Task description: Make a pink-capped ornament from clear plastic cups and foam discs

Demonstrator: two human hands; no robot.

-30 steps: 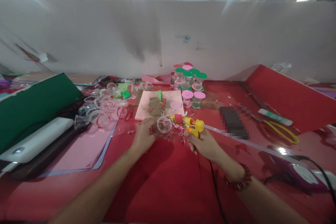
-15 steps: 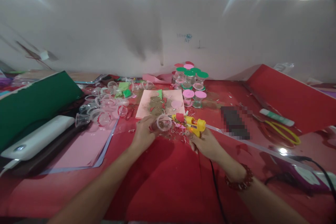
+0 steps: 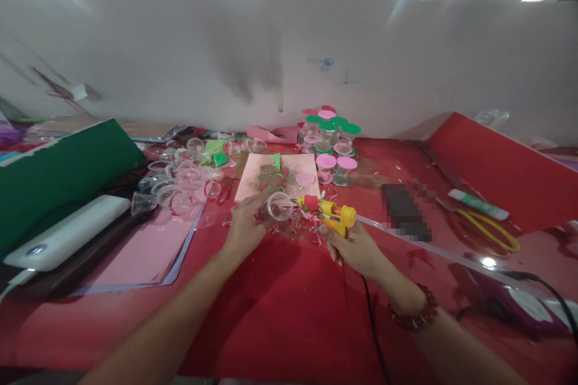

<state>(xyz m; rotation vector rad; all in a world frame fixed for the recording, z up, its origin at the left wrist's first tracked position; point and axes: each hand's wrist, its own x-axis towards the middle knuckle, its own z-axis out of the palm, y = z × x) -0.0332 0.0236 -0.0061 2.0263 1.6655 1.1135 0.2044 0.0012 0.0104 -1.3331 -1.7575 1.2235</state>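
Observation:
My left hand point(image 3: 246, 222) is closed around a small clear plastic cup point(image 3: 280, 206), tipped on its side with the mouth facing me. My right hand point(image 3: 354, 248) grips a yellow glue gun point(image 3: 333, 216) whose nozzle points left at the cup's rim. A red piece sits on top of the gun near the nozzle. Just beyond lies a pink sheet point(image 3: 293, 169) with brown crumbs and small paper bits on it.
Several clear cups point(image 3: 180, 183) lie left of the sheet; lidded pink and green cups point(image 3: 332, 135) stand behind it. A green board point(image 3: 58, 171), a white device point(image 3: 63, 231), pink paper point(image 3: 144, 252), yellow-handled scissors point(image 3: 485, 225), a glue stick point(image 3: 478, 203) and a purple appliance point(image 3: 519, 304) surround the red table.
The cup and the glue gun stay together in my hands; both have shifted slightly up and away. Otherwise nothing has moved.

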